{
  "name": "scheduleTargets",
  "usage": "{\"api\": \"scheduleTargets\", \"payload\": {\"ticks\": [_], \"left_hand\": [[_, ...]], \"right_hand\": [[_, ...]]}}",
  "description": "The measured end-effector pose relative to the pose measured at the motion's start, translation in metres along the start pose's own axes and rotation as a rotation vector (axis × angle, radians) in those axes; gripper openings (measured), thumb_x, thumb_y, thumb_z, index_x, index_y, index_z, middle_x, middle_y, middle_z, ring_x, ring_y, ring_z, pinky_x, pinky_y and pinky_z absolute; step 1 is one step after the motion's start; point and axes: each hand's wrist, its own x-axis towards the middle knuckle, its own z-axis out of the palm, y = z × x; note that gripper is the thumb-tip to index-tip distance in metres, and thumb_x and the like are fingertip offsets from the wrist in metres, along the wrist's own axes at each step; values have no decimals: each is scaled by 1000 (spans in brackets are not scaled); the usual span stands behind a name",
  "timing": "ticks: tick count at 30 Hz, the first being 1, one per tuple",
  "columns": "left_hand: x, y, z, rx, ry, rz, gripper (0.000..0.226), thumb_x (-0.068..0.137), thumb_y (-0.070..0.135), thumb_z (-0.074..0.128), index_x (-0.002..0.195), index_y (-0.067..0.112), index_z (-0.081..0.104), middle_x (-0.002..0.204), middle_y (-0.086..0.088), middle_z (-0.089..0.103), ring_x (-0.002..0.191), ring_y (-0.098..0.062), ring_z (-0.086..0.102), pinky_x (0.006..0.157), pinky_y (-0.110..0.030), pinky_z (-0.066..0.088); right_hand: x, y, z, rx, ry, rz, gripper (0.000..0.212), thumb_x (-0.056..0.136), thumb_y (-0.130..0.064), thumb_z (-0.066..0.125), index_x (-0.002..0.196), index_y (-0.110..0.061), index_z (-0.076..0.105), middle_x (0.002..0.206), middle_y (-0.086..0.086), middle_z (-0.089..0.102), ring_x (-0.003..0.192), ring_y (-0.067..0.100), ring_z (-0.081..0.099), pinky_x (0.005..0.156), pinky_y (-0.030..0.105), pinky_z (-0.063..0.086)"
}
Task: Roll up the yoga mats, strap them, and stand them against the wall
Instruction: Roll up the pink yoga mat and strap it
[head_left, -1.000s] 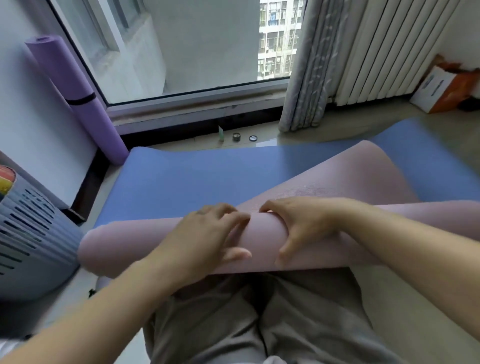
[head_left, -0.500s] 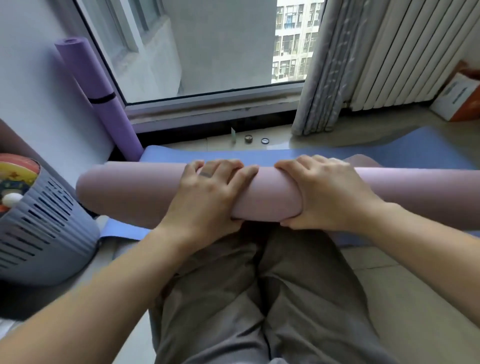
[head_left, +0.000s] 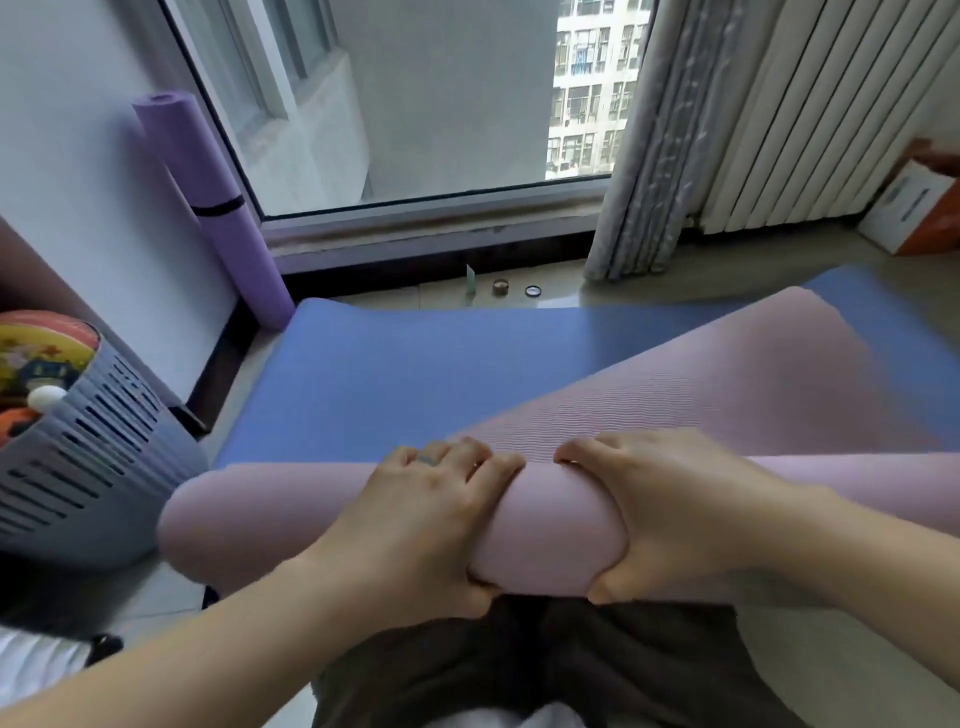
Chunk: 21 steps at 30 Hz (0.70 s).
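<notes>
A room in a home flat: window (head_left: 441, 104) at 12 o'clock facing tower blocks (head_left: 587, 88), curtain (head_left: 649, 156) and radiator (head_left: 805, 114) toward 1 and 2 o'clock, basket (head_left: 104, 467) at 9, blue mat (head_left: 415, 374) on the floor (head_left: 737, 273).

A pale tiled floor (head_left: 878, 670) is carrying a blue mat (head_left: 415, 384), lying flat and unrolled below the window. A rolled purple mat (head_left: 218, 208) is standing on end at the left, leaning on the wall. A grey slotted basket (head_left: 104, 467) is sitting nearer left. A small bottle (head_left: 470, 280), tin (head_left: 500, 287) and ring (head_left: 533, 291) are sitting just beyond the blue mat, and a box (head_left: 914, 213) is resting far right
</notes>
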Motion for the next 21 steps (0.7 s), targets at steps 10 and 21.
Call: {"api": "scheduleTargets", "payload": {"ticks": [10,21], "left_hand": [[36,-26,-6,-399,-410,-35,79,63,51,74,131,52,33,123,25,49,109,-2,50,96,-30,44],[41,-14,5,-108,-234,31,84,82,39,60,148,41,7,156,9,12,142,-17,17,116,-39,17]], "right_hand": [[-3,9,19,41,-48,21,99,62,-78,56,144,-38,18,139,-14,38,124,12,39,103,34,36],[47,47,17,340,-267,138,96,58,-62,75,139,-40,29,129,-19,47,118,10,48,99,32,41]]}}
